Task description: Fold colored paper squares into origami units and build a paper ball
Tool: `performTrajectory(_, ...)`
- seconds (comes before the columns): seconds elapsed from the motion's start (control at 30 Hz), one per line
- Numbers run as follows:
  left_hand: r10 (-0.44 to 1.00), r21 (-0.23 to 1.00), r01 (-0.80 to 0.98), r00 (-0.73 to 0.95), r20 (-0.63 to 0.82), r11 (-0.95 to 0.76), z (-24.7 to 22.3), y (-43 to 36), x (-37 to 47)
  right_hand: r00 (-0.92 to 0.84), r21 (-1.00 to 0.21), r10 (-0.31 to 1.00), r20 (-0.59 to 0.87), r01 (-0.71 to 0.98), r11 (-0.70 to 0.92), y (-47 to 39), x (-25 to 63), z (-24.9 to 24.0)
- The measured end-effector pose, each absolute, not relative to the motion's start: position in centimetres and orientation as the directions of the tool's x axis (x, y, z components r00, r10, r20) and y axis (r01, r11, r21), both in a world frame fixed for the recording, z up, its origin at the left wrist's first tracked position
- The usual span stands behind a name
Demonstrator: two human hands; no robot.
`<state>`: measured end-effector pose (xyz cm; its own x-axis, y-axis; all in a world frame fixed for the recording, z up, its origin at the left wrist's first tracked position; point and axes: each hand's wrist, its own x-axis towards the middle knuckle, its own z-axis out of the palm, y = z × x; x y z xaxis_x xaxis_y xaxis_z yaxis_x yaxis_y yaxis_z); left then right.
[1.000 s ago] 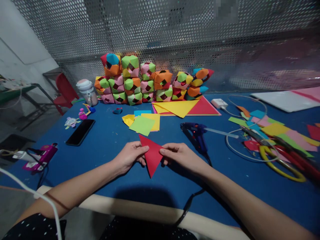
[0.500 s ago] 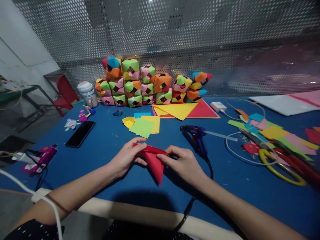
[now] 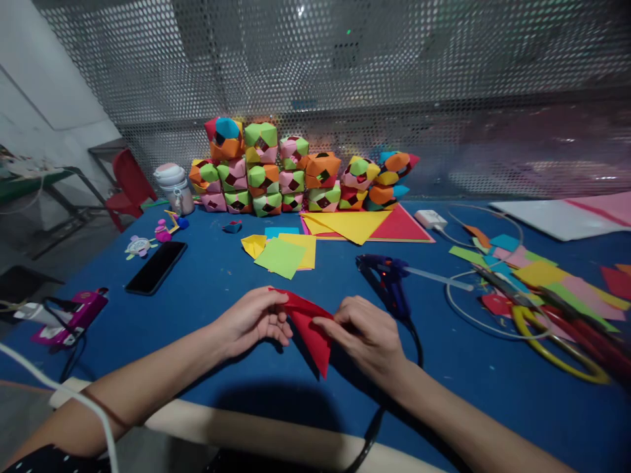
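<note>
A folded triangle of red paper [image 3: 311,332] is held just above the blue table, its point hanging toward me. At its upper left corner, my left hand [image 3: 254,320] pinches it with the thumb on top, the other fingers curled beneath. My right hand [image 3: 369,335] grips the right corner between thumb and bent forefinger. Beyond the paper lie a green sheet [image 3: 280,257], a yellow sheet [image 3: 308,253] and a small folded yellow piece [image 3: 254,246]. A blue glue gun [image 3: 393,279] with a clear glue stick rests right of my right hand.
Stacked folded-paper cubes [image 3: 263,177] line the back. A phone [image 3: 156,267] and purple power strip [image 3: 73,322] sit left, near a jar [image 3: 173,188]. Paper scraps [image 3: 547,269], yellow-handled scissors [image 3: 557,351] and a white cable lie right. The glue gun's black cord [image 3: 372,430] crosses the front edge.
The red paper has tilted, its right corner lower and its upper fold now flatter. My left fingers have curled in under it. The camera view has shifted slightly.
</note>
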<state>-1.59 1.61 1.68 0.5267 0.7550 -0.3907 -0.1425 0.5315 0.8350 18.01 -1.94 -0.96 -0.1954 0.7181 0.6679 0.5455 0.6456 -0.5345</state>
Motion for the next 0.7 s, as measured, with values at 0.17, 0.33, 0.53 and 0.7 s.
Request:
performTrajectory(0.17, 0.777, 0.847, -0.142, 0.497, -0.386, 0.512, 1.7, 1.9, -1.7, -0.266, -0.535, 0.678, 0.685, 0.448, 0.716, -1.9, 18.0, -0.9)
performTrajectory(0.33, 0.752, 0.854, -0.074, 0.518, -0.408, 0.515, 1.7, 2.3, -2.0, -0.269, -0.694, 0.770, 0.578, 0.335, 0.638, -1.8, 18.0, -1.0)
performTrajectory(0.53, 0.725, 0.851, -0.007, 0.527, -0.444, 0.526, 2.0, 2.5, -2.4, -0.036, -0.906, 0.970, 0.241, 0.349, 0.238, -1.3, 18.3, -0.6)
performTrajectory(0.7, 0.732, 0.870, 0.007, 0.538, -0.419, 0.493, 1.6, 2.4, -2.3, 0.030, -0.956, 0.999, 0.040, 0.293, 0.030, -0.3, 18.6, -0.4)
